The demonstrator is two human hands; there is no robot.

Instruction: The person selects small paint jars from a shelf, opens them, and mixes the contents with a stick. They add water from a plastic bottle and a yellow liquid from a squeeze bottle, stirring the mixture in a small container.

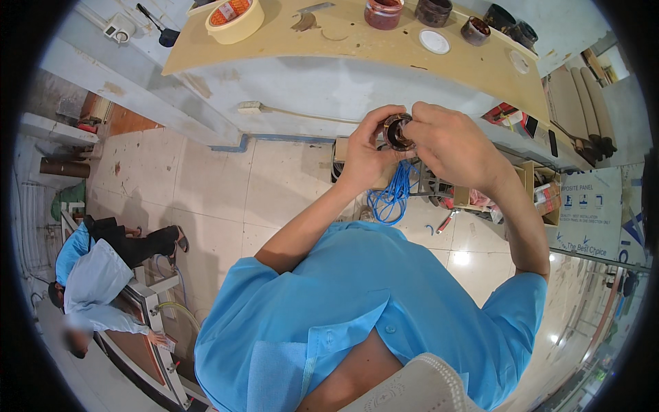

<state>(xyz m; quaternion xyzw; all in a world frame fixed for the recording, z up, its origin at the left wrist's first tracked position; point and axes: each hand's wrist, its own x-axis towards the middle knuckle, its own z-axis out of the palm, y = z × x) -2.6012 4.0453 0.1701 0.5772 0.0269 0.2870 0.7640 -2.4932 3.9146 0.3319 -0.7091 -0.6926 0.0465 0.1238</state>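
Observation:
Both hands are raised in front of my chest, just below the edge of a tan workbench. Together they hold a small round dark-brown part with a ring-shaped face. My left hand cups it from the left and below. From the right, my right hand presses its fingers on the part's rim. A bundle of blue wire hangs in loops beneath the hands.
On the bench lie a roll of tan tape, a white lid and several dark round jars. Boxes and tools sit on the tiled floor below. Another person in light blue bends over a frame at lower left.

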